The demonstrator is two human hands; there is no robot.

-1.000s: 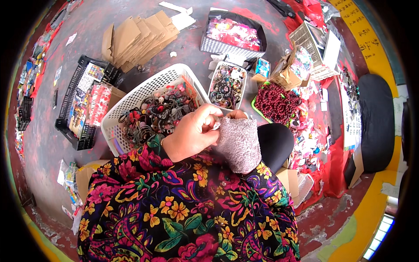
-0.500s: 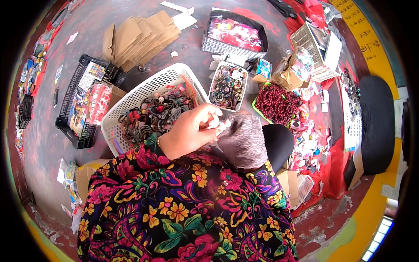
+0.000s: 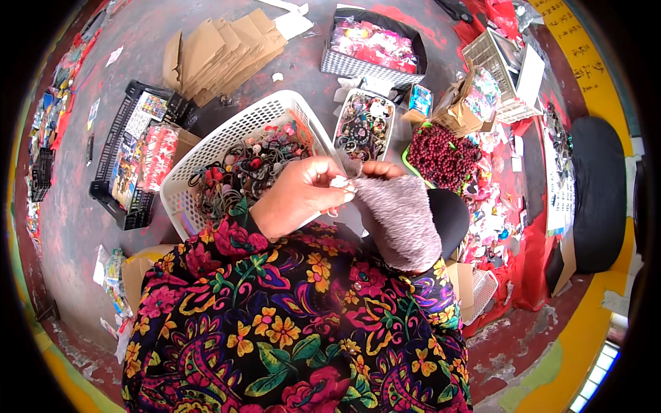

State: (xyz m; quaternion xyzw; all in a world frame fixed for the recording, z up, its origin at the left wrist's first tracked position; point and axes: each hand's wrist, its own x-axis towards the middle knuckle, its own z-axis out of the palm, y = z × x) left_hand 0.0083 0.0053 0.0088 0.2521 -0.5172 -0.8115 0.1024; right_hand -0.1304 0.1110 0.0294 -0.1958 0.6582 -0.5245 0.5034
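Note:
My left hand (image 3: pixel 292 195), closed in a pinch, holds a small white piece (image 3: pixel 339 182) whose kind I cannot make out. Close against its fingertips is my right hand (image 3: pixel 383 169), with a fuzzy grey-mauve knit covering (image 3: pixel 403 220), like a fingerless glove, over its back and wrist. Its bare fingers curl inward behind the knit, and what they grip is hidden. Beneath my left hand stands a large white perforated basket (image 3: pixel 241 113) heaped with hair ties (image 3: pixel 241 172). A thin pale loop hangs just below the left fingers.
A white tray of small accessories (image 3: pixel 363 127) stands beyond my hands. Right of it, a green tray (image 3: pixel 410 162) holds dark red beads (image 3: pixel 444 158). A black crate (image 3: pixel 103 165) is at left, flattened cardboard (image 3: pixel 224 55) behind, and a patterned box (image 3: pixel 372 69) of pink packets at the back.
My right hand has shifted right and its bare fingers show more. The left thumb and fingers have spread slightly around the white piece, still pinching it. The whole view has shifted a little.

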